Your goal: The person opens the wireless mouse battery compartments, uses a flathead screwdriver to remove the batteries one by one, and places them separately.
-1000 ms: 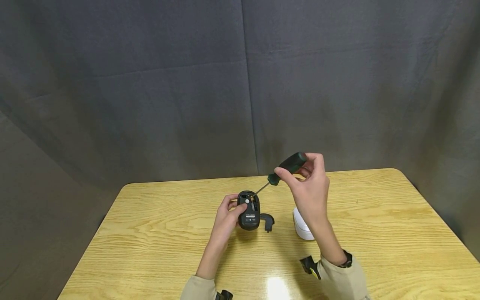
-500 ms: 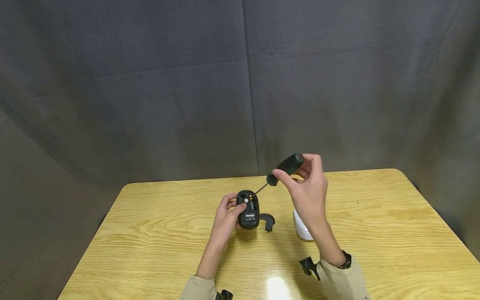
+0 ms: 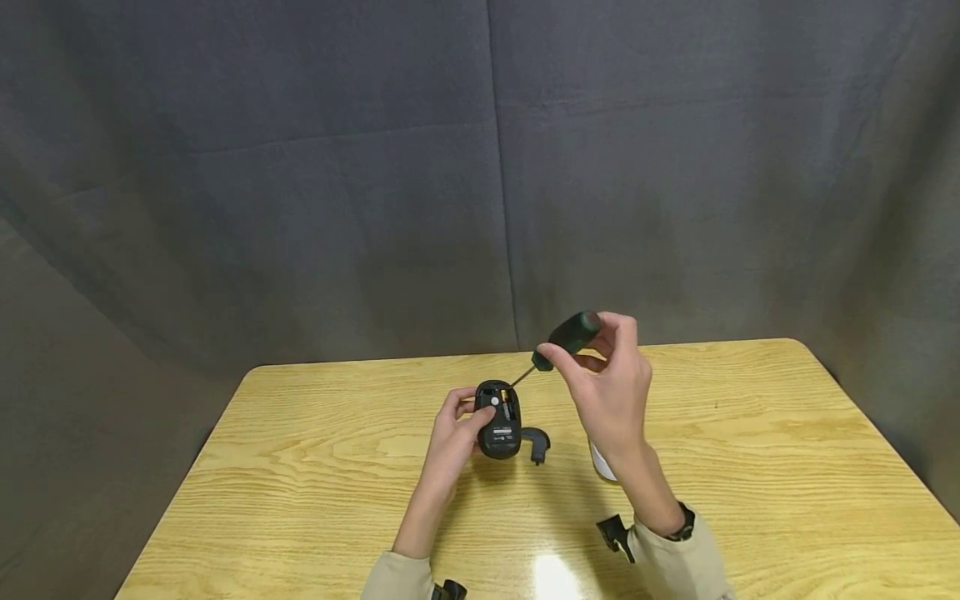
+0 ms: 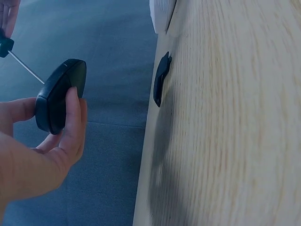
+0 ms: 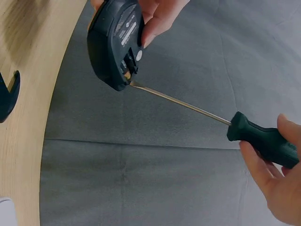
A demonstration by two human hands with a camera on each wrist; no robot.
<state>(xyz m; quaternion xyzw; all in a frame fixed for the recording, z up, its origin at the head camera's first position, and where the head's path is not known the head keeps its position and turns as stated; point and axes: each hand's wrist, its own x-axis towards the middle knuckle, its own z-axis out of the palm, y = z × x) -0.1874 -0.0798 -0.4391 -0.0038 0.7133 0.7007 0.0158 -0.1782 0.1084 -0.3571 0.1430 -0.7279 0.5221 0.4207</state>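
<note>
Mouse of oval black plastic, one in all, is held above one pale wooden table, its printed underside facing the head camera. In its uncovered compartment shows one orange-ended cylindrical battery. Two hands surround it: the left hand grips the mouse from its left, thumb on the underside; the right hand, above and right of the mouse, pinches one green-handled screwdriver with a thin metal shaft. Its tip is at the compartment's far end; whether it touches the battery cannot be told. Below the mouse, slightly right, one curved black plastic cover lies on the table. Farther right of the mouse, one white rounded object is mostly hidden behind the right forearm. Beyond the mouse hangs one dark grey fabric curtain.
</note>
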